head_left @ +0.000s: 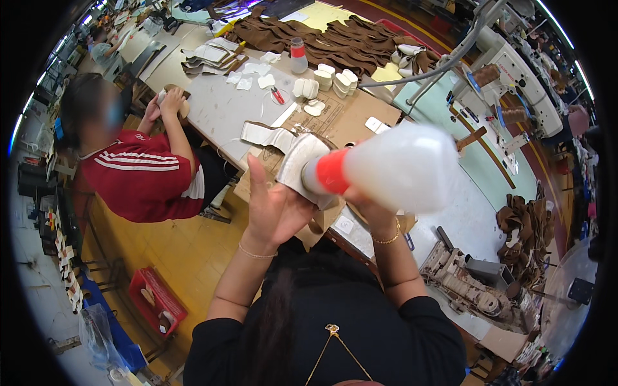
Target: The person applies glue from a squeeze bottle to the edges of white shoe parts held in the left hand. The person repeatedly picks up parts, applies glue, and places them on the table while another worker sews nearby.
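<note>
My right hand (371,210) is wrapped round a translucent white squeeze bottle (405,168) with a red band, tilted so that its mouth end points left. That end meets the pale inner face of a curved, brown-edged strip (297,162). Below the strip, my left hand (275,207) holds it from underneath, palm up and thumb stretched out; its fingers are mostly hidden. The strip's far end (266,135) hangs over the table beyond my hands. Whether liquid is coming out, I cannot tell.
Stacks of white oval pads (324,78), a second red-banded bottle (298,56) and brown pieces (360,42) lie across the table. Red-handled snips (277,95) sit near loose pads. A co-worker in a red shirt (145,174) sits at left. Worn machinery (473,283) stands at right.
</note>
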Motion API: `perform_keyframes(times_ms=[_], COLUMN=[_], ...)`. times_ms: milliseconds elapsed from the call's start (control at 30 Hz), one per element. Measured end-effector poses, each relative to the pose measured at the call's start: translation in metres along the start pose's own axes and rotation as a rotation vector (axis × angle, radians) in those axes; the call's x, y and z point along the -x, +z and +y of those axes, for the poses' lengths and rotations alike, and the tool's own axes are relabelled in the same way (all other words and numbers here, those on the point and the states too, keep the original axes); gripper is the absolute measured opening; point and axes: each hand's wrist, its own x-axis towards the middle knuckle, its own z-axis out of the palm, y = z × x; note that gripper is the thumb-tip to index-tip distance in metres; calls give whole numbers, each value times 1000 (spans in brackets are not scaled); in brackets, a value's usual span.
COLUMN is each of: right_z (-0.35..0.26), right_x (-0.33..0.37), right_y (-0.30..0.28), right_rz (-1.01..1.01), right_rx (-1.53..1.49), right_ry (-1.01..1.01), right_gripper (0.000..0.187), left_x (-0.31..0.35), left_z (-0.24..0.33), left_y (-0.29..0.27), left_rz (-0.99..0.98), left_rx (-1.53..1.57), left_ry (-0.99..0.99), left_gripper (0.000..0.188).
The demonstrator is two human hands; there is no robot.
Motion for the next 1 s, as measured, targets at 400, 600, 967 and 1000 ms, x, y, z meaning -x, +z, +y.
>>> perform_keyframes(times_ms=[400,600,967,1000], right_z=[30,23,10,8], right_x=[9,9,3,7], right_y=[-15,-23,-28,-23], right_rz=[-201,-124,-312,-328], right_rx=[-329,34,-306,-600], right_ry=[243,140,36,110], right_gripper=[51,44,50,51], left_x=[2,4,1,1], left_z=[-3,0,0,1], left_y=[1,3,-8,-6], left_rz=[-184,-128,-288,-214], left_rx=[148,171,204,167], left_ry=[-104,2,-23,-11], left_gripper=[113,113,116,116])
